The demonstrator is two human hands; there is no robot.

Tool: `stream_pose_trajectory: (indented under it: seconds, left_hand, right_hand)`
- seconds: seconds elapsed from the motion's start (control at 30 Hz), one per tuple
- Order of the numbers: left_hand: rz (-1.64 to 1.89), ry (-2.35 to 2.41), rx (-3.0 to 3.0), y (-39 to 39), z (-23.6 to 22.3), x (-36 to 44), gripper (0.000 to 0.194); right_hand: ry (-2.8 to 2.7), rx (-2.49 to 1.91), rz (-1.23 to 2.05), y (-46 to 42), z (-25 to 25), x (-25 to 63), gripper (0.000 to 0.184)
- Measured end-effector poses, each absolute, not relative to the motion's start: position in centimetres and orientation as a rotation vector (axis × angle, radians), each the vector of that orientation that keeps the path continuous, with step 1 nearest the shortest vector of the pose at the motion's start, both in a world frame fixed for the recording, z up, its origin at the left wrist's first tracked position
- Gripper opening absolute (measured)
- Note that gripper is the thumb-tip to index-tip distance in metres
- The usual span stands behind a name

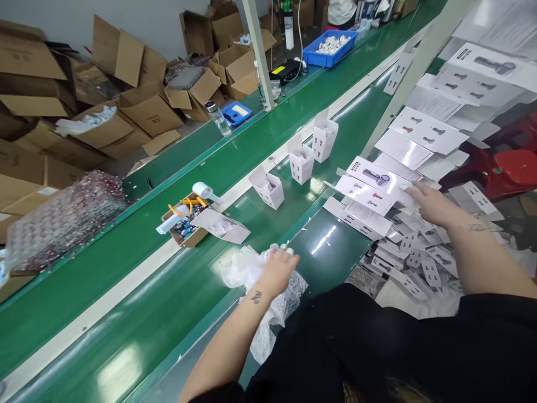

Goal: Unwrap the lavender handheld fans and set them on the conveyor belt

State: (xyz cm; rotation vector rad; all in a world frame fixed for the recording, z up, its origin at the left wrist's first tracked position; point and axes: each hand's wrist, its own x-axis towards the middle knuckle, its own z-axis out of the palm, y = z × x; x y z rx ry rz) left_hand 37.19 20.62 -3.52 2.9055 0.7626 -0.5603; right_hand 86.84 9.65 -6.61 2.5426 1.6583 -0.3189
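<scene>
My left hand [277, 270] rests on a crumpled clear plastic bag with bubble wrap [247, 274] at the near edge of the green conveyor belt [126, 313]; its fingers curl down into the plastic. My right hand [428, 202] reaches to the right, fingers on a flat white printed carton blank [369, 184] atop a heap of such blanks [415, 263]. Three folded-up open white cartons [302, 162] stand in a row on the belt beyond my hands.
A small cardboard box [187, 221] with tools and a tape roll sits on the belt at left. A blue tray of white parts [331, 47] lies far up. Brown cartons [126, 95] pile behind the belt. Red plastic stools [507, 162] stand at right.
</scene>
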Motion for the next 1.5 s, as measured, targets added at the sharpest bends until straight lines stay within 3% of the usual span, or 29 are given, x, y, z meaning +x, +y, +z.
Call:
stream_pose_trajectory:
  seconds: [0.1, 0.2, 0.33, 0.43, 0.5, 0.57, 0.63, 0.73, 0.8, 0.93, 1.07, 1.23, 1.37, 1.5]
  left_hand:
    - [-1.019, 0.404, 2.839, 17.3, -7.4, 39.5, 0.051]
    - [-1.165, 0.216, 2.816, 16.9, -8.9, 40.2, 0.045]
    - [-0.831, 0.290, 2.916, 18.8, -6.7, 39.9, 0.052]
    - [-0.477, 0.862, 2.875, 20.5, -3.4, 38.7, 0.060]
    - [-0.105, 1.320, 2.700, 21.3, -1.3, 37.2, 0.052]
    - [0.376, 1.662, 2.380, 21.6, 0.6, 35.2, 0.039]
    - [0.863, 1.798, 1.952, 21.3, 2.2, 33.3, 0.035]
    - [1.425, 1.676, 1.327, 19.8, 3.8, 31.7, 0.034]
    - [1.590, 1.539, 1.038, 18.4, 4.2, 31.9, 0.032]
    - [1.523, 1.380, 0.837, 16.4, 3.0, 34.9, 0.031]
    - [1.445, 1.400, 0.896, 15.2, 1.1, 38.1, 0.038]
    - [1.348, 1.746, 1.709, 12.8, 1.0, 39.6, 0.033]
    - [0.739, 1.608, 2.526, 11.1, 1.6, 42.3, 0.022]
    - [0.560, 1.512, 2.621, 11.8, 3.2, 45.0, 0.026]
  right_hand:
    - [1.948, 2.611, -0.196, 9.4, -9.0, 87.8, 0.038]
    - [2.111, 2.800, 0.070, 10.1, -8.7, 88.6, 0.024]
    - [2.079, 3.045, 0.758, 12.5, -4.1, 87.9, 0.018]
    - [2.158, 3.051, 1.124, 14.0, 0.9, 84.6, 0.022]
    - [2.354, 2.978, 1.129, 14.4, 3.7, 80.9, 0.021]
    - [2.584, 2.943, 0.967, 14.7, 5.2, 76.5, 0.021]
    - [2.867, 2.859, 0.565, 15.2, 4.9, 71.9, 0.024]
    - [3.198, 2.515, -0.181, 16.5, 1.8, 65.7, 0.028]
    - [3.216, 2.302, -0.546, 17.2, -1.0, 62.4, 0.029]
    - [3.319, 2.050, -0.928, 17.5, -5.0, 59.0, 0.024]
    - [3.499, 1.645, -1.353, 17.3, -5.8, 59.5, 0.026]
    - [3.179, 1.735, -1.753, 17.2, -5.3, 60.3, 0.038]
    - [3.117, 1.682, -1.825, 16.5, -4.9, 59.3, 0.038]
    - [3.121, 1.709, -1.888, 16.2, -5.5, 59.4, 0.034]
